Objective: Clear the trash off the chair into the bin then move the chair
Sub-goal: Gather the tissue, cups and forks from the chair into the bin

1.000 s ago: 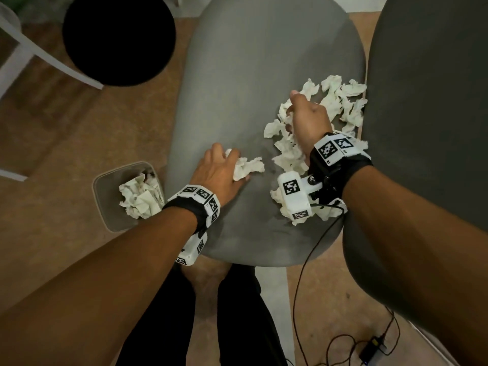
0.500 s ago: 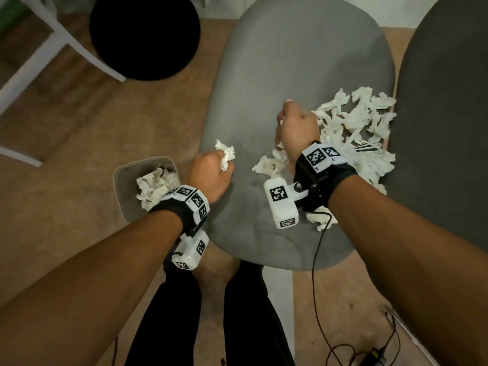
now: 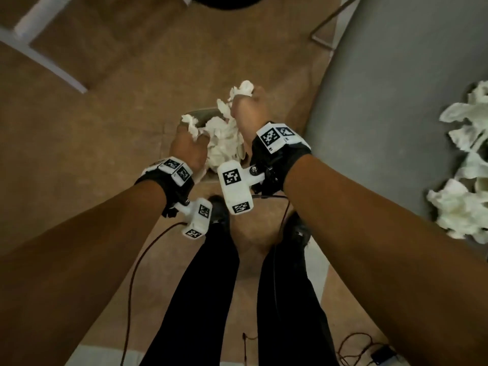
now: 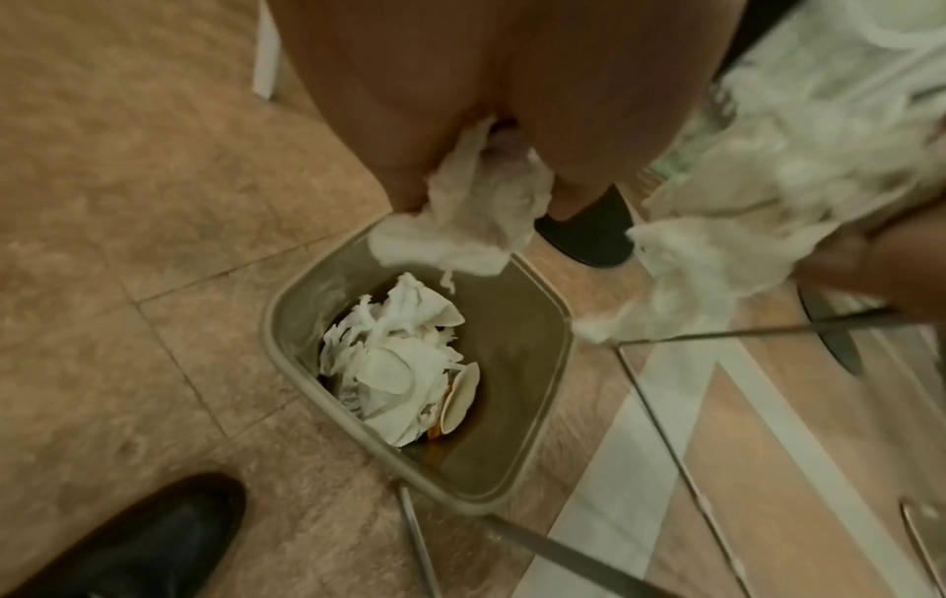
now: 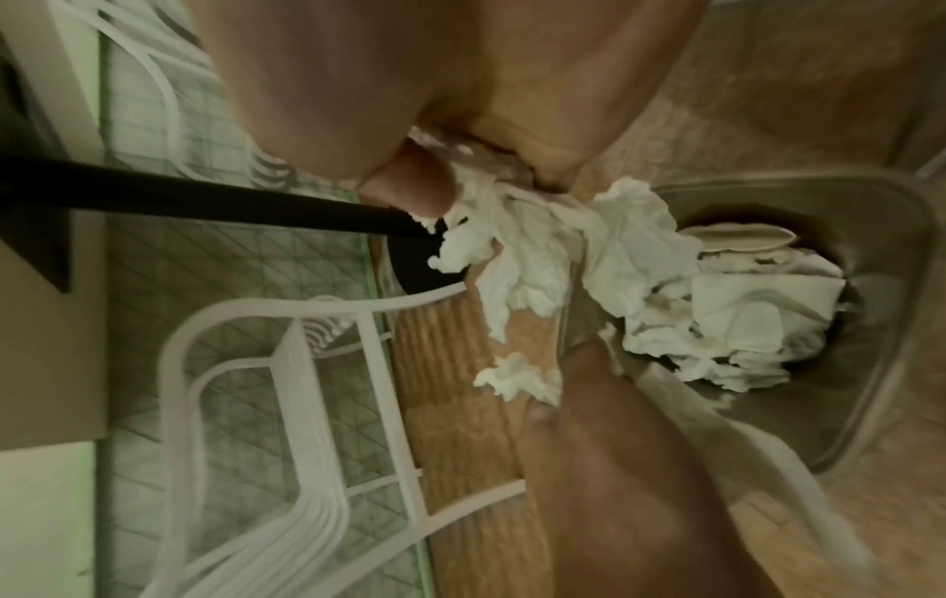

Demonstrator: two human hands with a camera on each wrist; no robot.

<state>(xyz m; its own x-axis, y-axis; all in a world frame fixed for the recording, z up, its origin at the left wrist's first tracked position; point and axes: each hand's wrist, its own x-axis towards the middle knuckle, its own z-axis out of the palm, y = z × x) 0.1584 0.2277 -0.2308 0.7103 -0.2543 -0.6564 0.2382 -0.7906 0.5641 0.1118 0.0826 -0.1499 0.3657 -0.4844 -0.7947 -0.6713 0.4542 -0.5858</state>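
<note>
Both hands hover over the small grey bin [image 4: 552, 323] on the floor. My left hand [image 3: 188, 143] grips a wad of crumpled white tissue [image 3: 190, 122], which shows hanging below the fingers in the left wrist view [image 4: 471, 226]. My right hand [image 3: 249, 112] grips a larger bunch of tissue [image 3: 241, 92], which dangles over the bin's edge [image 5: 537, 251]. The bin [image 5: 870, 226] holds more tissue [image 4: 389, 372] and a paper cup [image 4: 461, 396]. The grey chair seat [image 3: 383, 114] is at the right with a tissue pile [image 3: 464, 180] on it.
A white frame [image 3: 45, 56] stands on the tan floor at upper left. A black round base [image 3: 229, 1] lies at the top. My legs and black shoes [image 4: 133, 538] are beside the bin. Thin chair legs [image 4: 675, 445] pass near the bin. A cable [image 3: 356, 344] lies at lower right.
Both hands lifted tissue off the chair seat and swung left to above the bin. The view turned with them, so the chair now sits at the right edge.
</note>
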